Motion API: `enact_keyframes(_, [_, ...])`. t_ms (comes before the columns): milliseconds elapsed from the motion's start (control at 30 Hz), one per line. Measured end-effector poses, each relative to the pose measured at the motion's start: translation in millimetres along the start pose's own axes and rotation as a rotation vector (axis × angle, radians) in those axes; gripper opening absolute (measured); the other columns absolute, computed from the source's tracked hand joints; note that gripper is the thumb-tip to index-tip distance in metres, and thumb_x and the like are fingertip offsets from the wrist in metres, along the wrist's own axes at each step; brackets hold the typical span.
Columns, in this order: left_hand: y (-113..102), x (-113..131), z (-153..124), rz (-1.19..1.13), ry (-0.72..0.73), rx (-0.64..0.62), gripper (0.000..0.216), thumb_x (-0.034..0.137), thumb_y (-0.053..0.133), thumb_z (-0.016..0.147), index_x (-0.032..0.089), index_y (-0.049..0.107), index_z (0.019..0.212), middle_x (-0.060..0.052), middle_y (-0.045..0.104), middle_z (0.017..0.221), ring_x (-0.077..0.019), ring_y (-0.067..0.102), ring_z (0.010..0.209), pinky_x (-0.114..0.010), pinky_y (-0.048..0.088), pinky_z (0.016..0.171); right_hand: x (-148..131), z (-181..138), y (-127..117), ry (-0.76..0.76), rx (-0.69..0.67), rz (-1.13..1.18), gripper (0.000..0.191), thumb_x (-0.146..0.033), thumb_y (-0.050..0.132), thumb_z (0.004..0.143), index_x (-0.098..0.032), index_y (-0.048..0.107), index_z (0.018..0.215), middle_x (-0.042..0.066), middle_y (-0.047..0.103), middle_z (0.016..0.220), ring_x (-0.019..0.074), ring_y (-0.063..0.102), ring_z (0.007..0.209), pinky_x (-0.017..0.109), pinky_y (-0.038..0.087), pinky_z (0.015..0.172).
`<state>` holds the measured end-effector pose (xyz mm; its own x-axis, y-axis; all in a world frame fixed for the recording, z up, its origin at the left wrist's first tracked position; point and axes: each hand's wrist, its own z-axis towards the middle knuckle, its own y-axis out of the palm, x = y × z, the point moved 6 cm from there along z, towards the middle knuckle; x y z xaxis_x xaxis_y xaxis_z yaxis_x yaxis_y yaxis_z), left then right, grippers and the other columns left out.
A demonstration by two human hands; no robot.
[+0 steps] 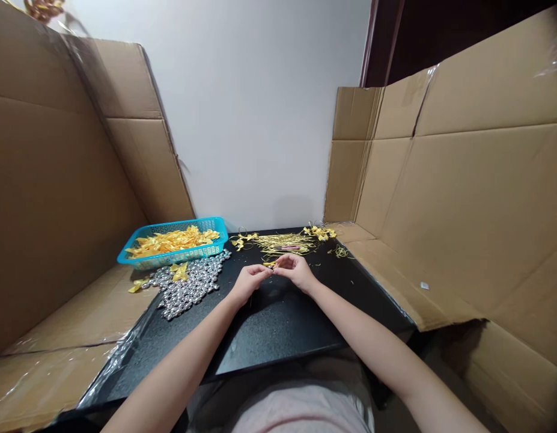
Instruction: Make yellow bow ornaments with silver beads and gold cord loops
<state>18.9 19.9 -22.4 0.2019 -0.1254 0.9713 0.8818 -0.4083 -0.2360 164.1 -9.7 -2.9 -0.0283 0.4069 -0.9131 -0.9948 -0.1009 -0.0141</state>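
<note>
Forearms (183, 355), hands (250, 280) (298, 272) at probably yellow ribbon (269, 264)

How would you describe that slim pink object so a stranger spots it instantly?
Find the black tabletop between the brown cardboard panels. Near its far edge, just beyond the right hand, lies a spread of thin golden strands. The slim pink object rests among them, its pink standing out against their gold.

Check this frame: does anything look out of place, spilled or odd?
A few yellow ribbon pieces lie outside the blue basket, on and beside the silver beads, perhaps spilled or set there. A small pale scrap sits alone on the right-hand cardboard, apart from the other materials.
</note>
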Motion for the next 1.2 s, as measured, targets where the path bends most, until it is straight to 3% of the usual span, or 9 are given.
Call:
enact_keyframes(367, [1.9,-1.5,-0.2,-0.063,-0.014,-0.037,0.028,0.030,0.060,0.091,0.015,0.061,0.114,-0.008,0.064,0.113,-0.0217,0.065,0.092,-0.040,0.056,0.077,-1.1,-0.3,0.3,-0.012,0.010,0.002,0.016,-0.027,0.061,0.091,-0.012,0.063,0.099,0.004,0.067,0.095,0.0163,0.066,0.083,0.035,0.056,0.076])
enact_keyframes(667, [5.6,2.5,1.9,-0.148,-0.021,-0.152,0.025,0.033,0.057,0.093,0.014,0.061,0.109,-0.006,0.066,0.101,-0.0167,0.066,0.079,-0.034,0.057,0.068,1.4,2.1,-4.0,-0.015,0.048,-0.021,0.019,-0.027,0.060,0.092,-0.013,0.062,0.105,0.005,0.065,0.103,0.0175,0.065,0.088,0.037,0.056,0.078])
enact_keyframes(1200, [6.0,0.2,1.8,-0.058,0.028,-0.148,0.026,0.031,0.058,0.092,0.014,0.060,0.112,-0.007,0.065,0.107,-0.0190,0.066,0.086,-0.037,0.057,0.073,-2.6,4.1,-11.0,-0.043,0.104,-0.036,0.022,-0.029,0.059,0.092,-0.014,0.061,0.108,0.006,0.065,0.104,0.0178,0.065,0.088,0.037,0.055,0.077])
